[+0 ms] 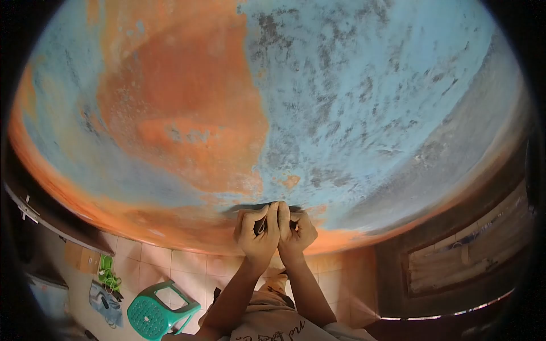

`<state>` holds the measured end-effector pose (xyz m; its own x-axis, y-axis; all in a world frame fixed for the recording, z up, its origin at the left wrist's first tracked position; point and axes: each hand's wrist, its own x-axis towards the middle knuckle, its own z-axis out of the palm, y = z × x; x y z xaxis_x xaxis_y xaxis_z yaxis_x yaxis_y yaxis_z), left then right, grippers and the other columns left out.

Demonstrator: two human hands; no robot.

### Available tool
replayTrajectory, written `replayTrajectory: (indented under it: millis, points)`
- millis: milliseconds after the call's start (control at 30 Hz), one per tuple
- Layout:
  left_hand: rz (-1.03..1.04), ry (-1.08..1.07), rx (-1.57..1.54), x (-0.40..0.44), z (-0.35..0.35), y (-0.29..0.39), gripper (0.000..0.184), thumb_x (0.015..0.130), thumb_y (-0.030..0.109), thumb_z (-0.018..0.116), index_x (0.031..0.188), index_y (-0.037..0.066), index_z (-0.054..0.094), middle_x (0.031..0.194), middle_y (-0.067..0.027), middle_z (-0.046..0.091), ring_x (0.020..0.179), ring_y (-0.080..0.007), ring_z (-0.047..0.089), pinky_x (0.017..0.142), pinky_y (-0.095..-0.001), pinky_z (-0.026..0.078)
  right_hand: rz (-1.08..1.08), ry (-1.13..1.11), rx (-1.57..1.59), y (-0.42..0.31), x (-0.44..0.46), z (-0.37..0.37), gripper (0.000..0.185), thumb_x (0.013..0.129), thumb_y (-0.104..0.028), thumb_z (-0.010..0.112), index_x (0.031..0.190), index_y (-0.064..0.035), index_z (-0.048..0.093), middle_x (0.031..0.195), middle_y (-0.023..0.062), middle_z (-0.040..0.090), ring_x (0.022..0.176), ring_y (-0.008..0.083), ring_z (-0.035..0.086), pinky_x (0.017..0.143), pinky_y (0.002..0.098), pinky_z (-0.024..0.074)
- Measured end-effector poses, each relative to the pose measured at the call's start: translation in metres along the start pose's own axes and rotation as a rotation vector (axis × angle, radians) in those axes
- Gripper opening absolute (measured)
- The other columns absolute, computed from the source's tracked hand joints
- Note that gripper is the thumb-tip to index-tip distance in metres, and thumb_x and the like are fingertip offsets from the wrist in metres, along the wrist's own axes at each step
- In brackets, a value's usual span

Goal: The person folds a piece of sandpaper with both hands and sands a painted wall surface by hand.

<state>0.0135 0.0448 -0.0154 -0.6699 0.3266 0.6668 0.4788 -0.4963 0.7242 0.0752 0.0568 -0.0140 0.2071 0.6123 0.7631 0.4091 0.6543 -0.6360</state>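
Note:
My left hand [257, 232] and my right hand [295, 234] are raised side by side, touching, right in front of the painted wall [318, 113]. The fingers of both are curled closed, with their tips together at the top. Dark patches show inside the curl of each hand, and a thin pale loop, perhaps a cord, is visible within the left. What the fingers hold, if anything, is hidden. Behind the hands a dark shadow falls on the wall, which is orange on the left and worn blue on the right.
A green plastic stool [152, 314] stands on the tiled floor at lower left. Near it are a bright green bundle [108, 274], a cardboard box [82, 257] and a grey-blue cloth-like item [104, 302]. At the right is a dark-framed opening with a pale curtain [455, 264].

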Motion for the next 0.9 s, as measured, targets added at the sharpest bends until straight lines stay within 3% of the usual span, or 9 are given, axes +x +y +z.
replayTrajectory:
  millis: [67,133,267,333,367,433,600,733,900]
  points:
    - [-0.011,-0.024,0.011,-0.003,-0.005,0.002,0.020,0.077,-0.001,0.080,0.075,0.003,0.061,0.067,-0.0082,0.058,0.054,-0.0138,0.054,0.046,-0.0267,0.042,0.019,0.009,0.029,0.001,0.000,0.001,0.014,0.083,-0.006,0.075,0.076,-0.0048,0.062,0.066,0.0065,0.063,0.049,0.0155,0.056,0.047,0.0268,0.0424]
    - [0.001,-0.041,0.046,0.001,-0.003,0.000,0.019,0.077,-0.001,0.080,0.076,0.003,0.061,0.067,-0.0082,0.058,0.054,-0.0144,0.054,0.047,-0.0267,0.042,-0.060,0.030,0.026,-0.003,0.002,0.004,0.027,0.086,-0.005,0.074,0.068,-0.0029,0.054,0.057,0.0036,0.056,0.050,0.0047,0.042,0.046,0.0228,0.0336]
    - [0.014,0.001,0.013,-0.004,0.002,-0.002,0.019,0.077,-0.002,0.079,0.079,0.002,0.060,0.069,-0.0082,0.059,0.055,-0.0152,0.054,0.048,-0.0270,0.043,0.033,-0.017,0.022,-0.005,0.000,-0.002,0.029,0.094,-0.010,0.065,0.068,-0.0013,0.054,0.056,0.0022,0.054,0.050,0.0050,0.040,0.045,0.0236,0.0329]
    - [-0.055,0.028,-0.067,-0.005,0.009,-0.003,0.020,0.077,-0.001,0.079,0.080,0.002,0.060,0.069,-0.0088,0.058,0.055,-0.0159,0.055,0.048,-0.0274,0.044,0.130,0.070,0.146,-0.004,0.003,-0.003,0.039,0.103,-0.021,0.051,0.069,0.0001,0.056,0.054,0.0012,0.050,0.048,0.0055,0.039,0.045,0.0242,0.0313]
    - [-0.050,0.036,-0.072,-0.007,0.010,-0.005,0.020,0.077,-0.001,0.079,0.080,0.002,0.060,0.069,-0.0088,0.058,0.055,-0.0159,0.055,0.048,-0.0274,0.044,0.120,0.070,0.150,-0.003,0.006,-0.007,0.039,0.103,-0.021,0.051,0.069,0.0001,0.056,0.054,0.0012,0.050,0.048,0.0055,0.039,0.045,0.0242,0.0313]
    - [0.055,-0.031,0.046,-0.007,0.004,-0.008,0.020,0.077,0.000,0.080,0.080,0.003,0.060,0.070,-0.0095,0.058,0.055,-0.0164,0.055,0.048,-0.0279,0.044,0.136,0.087,0.123,-0.005,0.009,-0.015,0.050,0.106,-0.028,0.039,0.071,0.0011,0.059,0.052,0.0011,0.047,0.046,0.0064,0.039,0.044,0.0247,0.0291]
    - [-0.016,-0.025,0.008,-0.005,0.010,-0.002,0.020,0.078,0.002,0.080,0.080,0.003,0.059,0.072,-0.0101,0.059,0.054,-0.0167,0.055,0.047,-0.0280,0.044,0.183,0.098,0.080,-0.013,0.015,-0.026,0.056,0.107,-0.033,0.033,0.073,0.0028,0.060,0.050,0.0007,0.043,0.043,0.0070,0.037,0.043,0.0241,0.0267]
    - [-0.001,0.020,-0.052,0.001,0.008,-0.001,0.021,0.078,0.003,0.080,0.079,0.003,0.060,0.070,-0.0084,0.058,0.054,-0.0148,0.054,0.045,-0.0276,0.042,0.161,0.091,0.157,-0.017,0.013,-0.024,0.048,0.106,-0.029,0.040,0.074,0.0018,0.058,0.052,0.0007,0.044,0.045,0.0059,0.037,0.043,0.0241,0.0273]
    - [-0.050,-0.019,-0.027,-0.006,0.003,-0.009,0.021,0.078,0.002,0.080,0.079,0.003,0.060,0.070,-0.0070,0.058,0.054,-0.0126,0.054,0.046,-0.0266,0.042,0.163,-0.030,0.309,-0.019,0.017,-0.010,0.021,0.096,-0.005,0.061,0.077,-0.0006,0.055,0.066,0.0002,0.054,0.057,0.0034,0.044,0.051,0.0217,0.0366]
